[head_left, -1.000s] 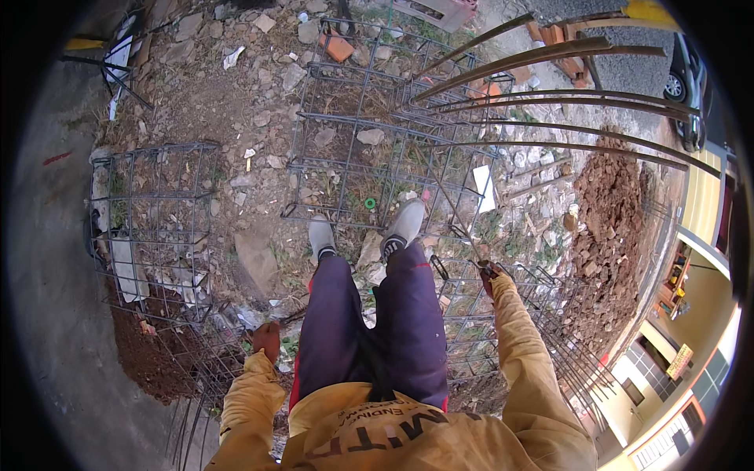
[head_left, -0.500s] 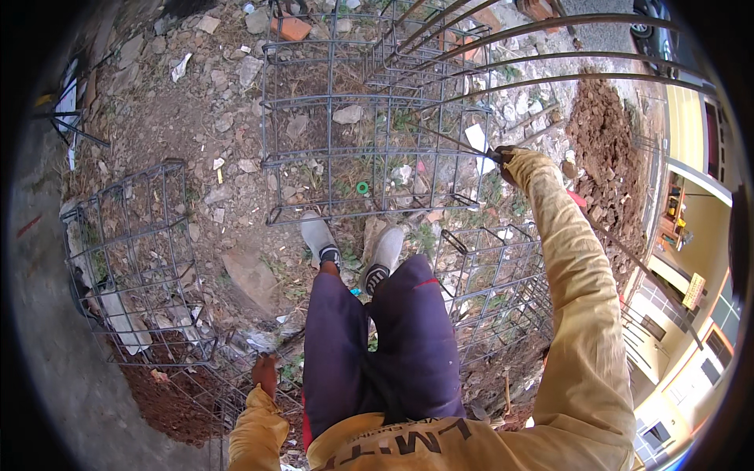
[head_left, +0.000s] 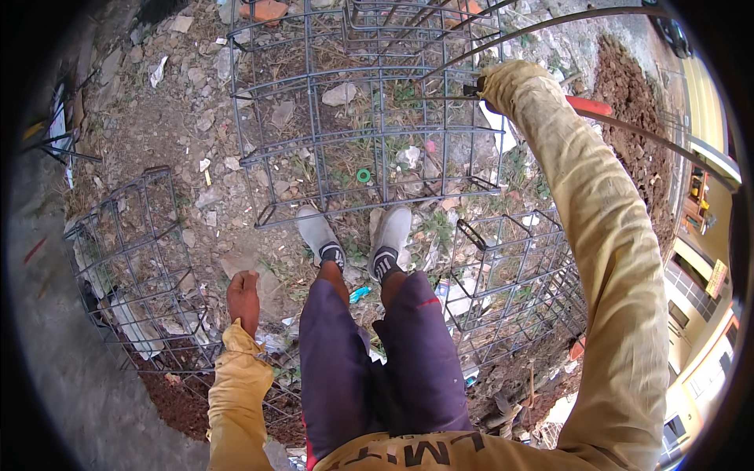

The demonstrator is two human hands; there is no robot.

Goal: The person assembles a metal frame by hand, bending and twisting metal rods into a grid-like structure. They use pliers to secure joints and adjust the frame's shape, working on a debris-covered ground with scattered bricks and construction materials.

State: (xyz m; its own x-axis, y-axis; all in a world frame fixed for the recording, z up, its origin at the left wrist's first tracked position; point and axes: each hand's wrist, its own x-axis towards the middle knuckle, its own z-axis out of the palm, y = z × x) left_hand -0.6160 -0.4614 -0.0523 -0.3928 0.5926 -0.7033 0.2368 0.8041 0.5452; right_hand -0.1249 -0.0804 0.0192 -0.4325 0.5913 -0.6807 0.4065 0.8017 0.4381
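Observation:
My right hand (head_left: 492,93) reaches out over the far steel rebar cage (head_left: 310,110), its fingers closed and partly hidden by the yellow cuff. From it juts the dark end (head_left: 473,90) of a tool. A red part like a handle (head_left: 589,105) shows beyond the forearm, in line with it. A long thin steel rod (head_left: 652,140) passes by this hand toward the lower right. My left hand (head_left: 244,303) hangs over the ground left of my legs, holding nothing, fingers loosely stretched. My shoes (head_left: 391,235) stand just before the cage's near edge.
Smaller rebar cages lie at the left (head_left: 149,267) and right (head_left: 510,290). Long curved bars (head_left: 550,27) arch out at the upper right. Stones, broken brick (head_left: 264,10) and a green ring (head_left: 363,176) lie about. A red soil heap (head_left: 632,102) lies at the right, near buildings (head_left: 711,290).
My left hand has risen and moved farther forward, away from the left-hand cage. My right hand has moved farther out with the tool. My right foot has shifted forward.

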